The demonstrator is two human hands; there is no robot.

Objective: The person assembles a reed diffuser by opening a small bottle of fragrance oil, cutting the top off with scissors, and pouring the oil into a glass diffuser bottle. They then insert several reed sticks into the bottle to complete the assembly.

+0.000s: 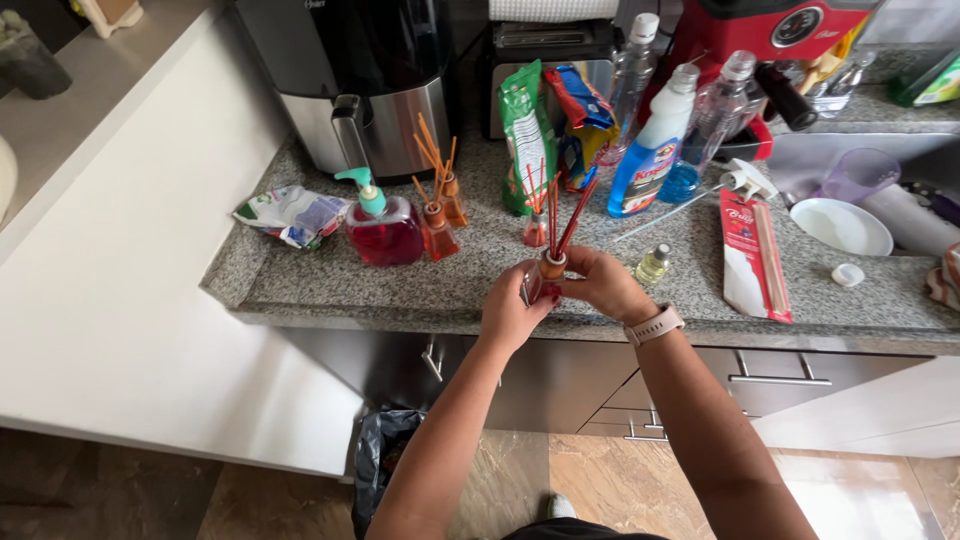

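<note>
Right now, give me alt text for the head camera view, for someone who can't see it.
Two bare hands, the left hand and right hand, hold a small reed diffuser bottle with red sticks above a speckled granite counter. Behind it stand two orange reed diffusers, a red soap pump bottle, snack bags and plastic bottles.

Left hand (512, 312) and right hand (605, 285) closed together around small reed diffuser bottle (552, 266) with red sticks, at front edge of granite table (300, 275), pink soap dispenser (382, 228) at ten o'clock, tiny yellow bottle (653, 264) at two o'clock
</note>
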